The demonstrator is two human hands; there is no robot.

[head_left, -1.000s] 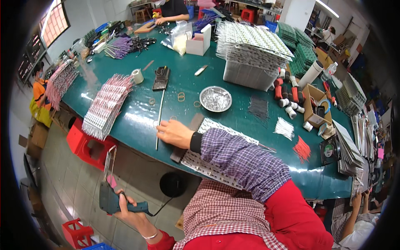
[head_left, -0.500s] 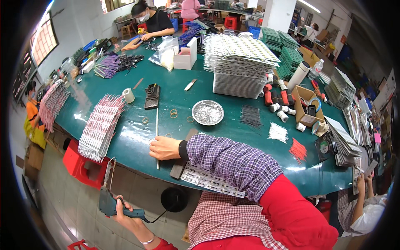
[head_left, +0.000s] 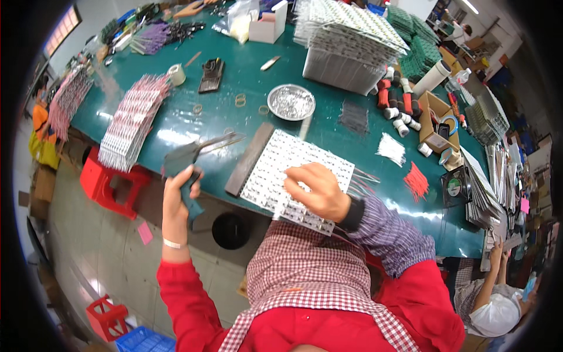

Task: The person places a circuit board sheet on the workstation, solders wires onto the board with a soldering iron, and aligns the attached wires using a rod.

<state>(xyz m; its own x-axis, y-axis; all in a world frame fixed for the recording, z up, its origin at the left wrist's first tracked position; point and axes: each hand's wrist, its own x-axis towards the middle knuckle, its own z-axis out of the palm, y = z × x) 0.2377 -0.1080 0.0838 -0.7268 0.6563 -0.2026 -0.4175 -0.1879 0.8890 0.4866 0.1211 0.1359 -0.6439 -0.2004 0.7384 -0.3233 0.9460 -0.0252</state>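
Observation:
My left hand (head_left: 180,190) is wrapped round the handle of a blue-grey soldering gun (head_left: 180,159), raised over the table's front edge. Its metal tip points right, toward a dark bar (head_left: 250,158). Against that bar lies a white panel (head_left: 272,170) with rows of small dark parts. Over the panel, my right hand (head_left: 319,190) has its fingers closed on a thin pale strip (head_left: 304,128), whose far end shows near the metal bowl and whose near end pokes past the panel's front edge. Blur and fingers hide the strip's middle. Red and dark wires stick out at the panel's right side.
A bowl of silvery bits (head_left: 291,102) stands beyond the panel. Black, white and red wire bundles (head_left: 416,180) lie to the right. A wired panel stack (head_left: 132,120) is at left, a taller stack (head_left: 346,53) behind. Below stand a red stool (head_left: 111,182) and black bin (head_left: 230,230).
My right hand has moved right, over the panel, taking the thin strip off the table. My left hand has lifted the soldering gun from beside the table to above its edge. The view has tilted down.

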